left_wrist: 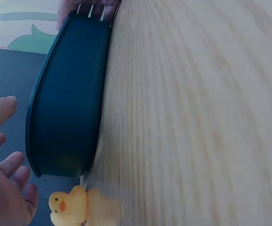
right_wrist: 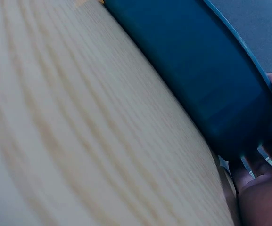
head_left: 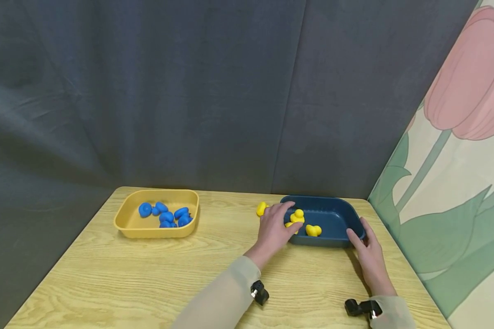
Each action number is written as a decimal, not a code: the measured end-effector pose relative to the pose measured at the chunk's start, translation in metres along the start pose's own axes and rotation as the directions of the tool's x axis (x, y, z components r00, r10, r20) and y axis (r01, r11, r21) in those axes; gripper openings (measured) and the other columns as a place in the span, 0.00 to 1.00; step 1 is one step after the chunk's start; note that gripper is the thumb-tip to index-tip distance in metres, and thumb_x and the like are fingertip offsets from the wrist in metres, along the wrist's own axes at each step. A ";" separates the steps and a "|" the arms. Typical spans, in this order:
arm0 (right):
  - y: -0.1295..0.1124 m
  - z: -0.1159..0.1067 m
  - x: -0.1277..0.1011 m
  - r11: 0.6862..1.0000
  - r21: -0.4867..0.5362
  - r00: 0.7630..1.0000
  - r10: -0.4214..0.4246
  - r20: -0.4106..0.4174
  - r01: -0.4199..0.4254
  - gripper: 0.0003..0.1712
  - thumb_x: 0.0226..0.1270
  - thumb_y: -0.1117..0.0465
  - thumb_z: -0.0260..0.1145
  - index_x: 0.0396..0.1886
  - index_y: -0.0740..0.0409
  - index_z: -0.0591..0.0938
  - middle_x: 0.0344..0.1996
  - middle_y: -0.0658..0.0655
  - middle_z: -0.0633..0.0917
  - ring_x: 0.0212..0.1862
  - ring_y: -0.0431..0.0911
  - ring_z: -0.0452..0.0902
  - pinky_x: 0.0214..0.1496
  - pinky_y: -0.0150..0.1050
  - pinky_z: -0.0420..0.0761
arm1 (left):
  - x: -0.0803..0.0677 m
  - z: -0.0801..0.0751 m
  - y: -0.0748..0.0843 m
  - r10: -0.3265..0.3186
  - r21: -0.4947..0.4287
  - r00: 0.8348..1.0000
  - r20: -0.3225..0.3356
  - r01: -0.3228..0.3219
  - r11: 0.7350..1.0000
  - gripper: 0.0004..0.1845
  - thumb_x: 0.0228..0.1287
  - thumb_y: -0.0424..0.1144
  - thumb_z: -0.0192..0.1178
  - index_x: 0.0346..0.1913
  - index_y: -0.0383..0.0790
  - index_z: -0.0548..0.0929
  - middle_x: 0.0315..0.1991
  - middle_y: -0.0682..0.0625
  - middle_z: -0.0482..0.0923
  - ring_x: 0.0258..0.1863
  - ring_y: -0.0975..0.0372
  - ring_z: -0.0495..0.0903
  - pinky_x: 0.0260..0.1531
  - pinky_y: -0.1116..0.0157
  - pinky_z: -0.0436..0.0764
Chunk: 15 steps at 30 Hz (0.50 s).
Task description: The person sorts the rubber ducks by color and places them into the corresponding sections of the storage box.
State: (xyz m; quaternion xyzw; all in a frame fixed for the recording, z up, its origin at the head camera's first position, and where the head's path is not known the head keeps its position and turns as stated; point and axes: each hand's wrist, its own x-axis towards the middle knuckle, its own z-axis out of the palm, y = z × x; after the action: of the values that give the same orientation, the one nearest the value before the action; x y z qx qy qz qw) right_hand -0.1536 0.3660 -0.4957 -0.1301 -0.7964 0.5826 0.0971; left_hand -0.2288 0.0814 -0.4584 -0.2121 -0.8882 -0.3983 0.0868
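Note:
A dark blue tray stands at the right of the table in the head view. My right hand holds its right end, thumb over the rim and fingers against the outer wall. My left hand hovers by the tray's left end, fingers loosely spread and nothing between them. Yellow toy ducks lie in the tray, among them one duck near the left thumb and another duck by the front wall. A further yellow duck sits on the table left of the tray; its face shows in the left wrist view.
On the left stands a yellow tray with several small blue toys in it. A dark curtain hangs along the wooden table's back edge. A wall with painted tulips borders the right side.

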 end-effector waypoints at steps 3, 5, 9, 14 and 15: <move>0.000 0.000 0.000 1.000 -0.002 1.000 -0.006 -0.002 0.006 0.50 0.89 0.43 0.59 0.94 0.45 0.41 0.91 0.55 0.39 0.90 0.57 0.31 0.89 0.56 0.41 | 0.001 -0.003 -0.005 -0.009 -0.008 1.000 -0.012 0.009 1.000 0.34 0.76 0.53 0.73 0.80 0.55 0.77 0.76 0.51 0.76 0.75 0.50 0.71 0.75 0.47 0.72; 0.001 0.000 0.000 1.000 -0.001 1.000 -0.007 -0.005 0.007 0.50 0.89 0.42 0.59 0.94 0.44 0.41 0.91 0.54 0.39 0.90 0.57 0.31 0.89 0.54 0.41 | 0.001 -0.006 -0.008 -0.013 -0.014 1.000 -0.016 0.013 1.000 0.33 0.77 0.53 0.72 0.80 0.55 0.77 0.77 0.51 0.75 0.75 0.50 0.71 0.75 0.47 0.71; 0.002 0.001 -0.001 1.000 -0.006 1.000 -0.016 -0.011 0.016 0.50 0.89 0.41 0.59 0.94 0.43 0.42 0.91 0.53 0.40 0.90 0.56 0.32 0.89 0.50 0.41 | -0.001 -0.012 -0.012 -0.024 -0.065 0.999 -0.024 0.022 0.998 0.34 0.77 0.52 0.72 0.81 0.52 0.76 0.78 0.51 0.74 0.76 0.49 0.69 0.76 0.45 0.70; 0.002 0.002 -0.001 1.000 0.000 0.999 -0.030 -0.013 0.030 0.51 0.88 0.40 0.60 0.94 0.44 0.42 0.91 0.54 0.41 0.90 0.56 0.32 0.89 0.51 0.41 | -0.003 -0.020 -0.017 -0.033 -0.100 0.999 -0.037 0.030 0.995 0.34 0.78 0.50 0.72 0.81 0.50 0.76 0.78 0.51 0.73 0.75 0.48 0.69 0.75 0.44 0.71; 0.002 0.001 -0.001 0.999 0.002 0.999 -0.032 -0.012 0.032 0.51 0.88 0.40 0.60 0.94 0.44 0.42 0.91 0.53 0.41 0.90 0.56 0.32 0.89 0.52 0.41 | -0.003 -0.020 -0.018 -0.034 -0.094 0.999 -0.040 0.030 0.995 0.33 0.78 0.50 0.72 0.81 0.50 0.76 0.78 0.51 0.73 0.75 0.48 0.69 0.74 0.44 0.71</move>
State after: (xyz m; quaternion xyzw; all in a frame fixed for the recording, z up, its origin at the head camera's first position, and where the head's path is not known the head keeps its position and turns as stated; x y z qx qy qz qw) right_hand -0.1526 0.3648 -0.4978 -0.1209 -0.7972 0.5810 0.1112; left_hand -0.2346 0.0543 -0.4581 -0.1932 -0.8700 -0.4450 0.0887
